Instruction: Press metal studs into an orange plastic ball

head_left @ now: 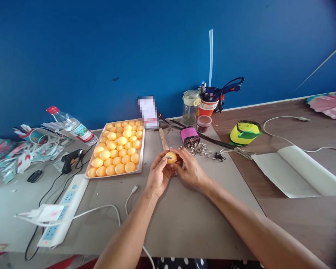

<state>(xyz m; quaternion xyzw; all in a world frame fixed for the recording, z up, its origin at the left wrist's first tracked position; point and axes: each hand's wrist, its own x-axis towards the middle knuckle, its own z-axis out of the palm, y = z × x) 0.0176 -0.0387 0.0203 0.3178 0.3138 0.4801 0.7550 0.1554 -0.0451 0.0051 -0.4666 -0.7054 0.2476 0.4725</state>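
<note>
An orange ball, like a table tennis ball, is pinched between the fingers of both my hands above the table. Small silvery metal pieces show on its near side, by my left thumb. My left hand holds it from the left, fingers curled under. From the right, my right hand closes its fingertips against the ball. Just beyond my hands lie a wooden handle and a heap of small shiny metal pieces, spilling from a purple container.
Left of my hands, a shallow white box holds many orange balls. Further left are a bottle, a black glue gun and a power strip. Jars and a cup stand by the wall; a yellow container and white paper lie right.
</note>
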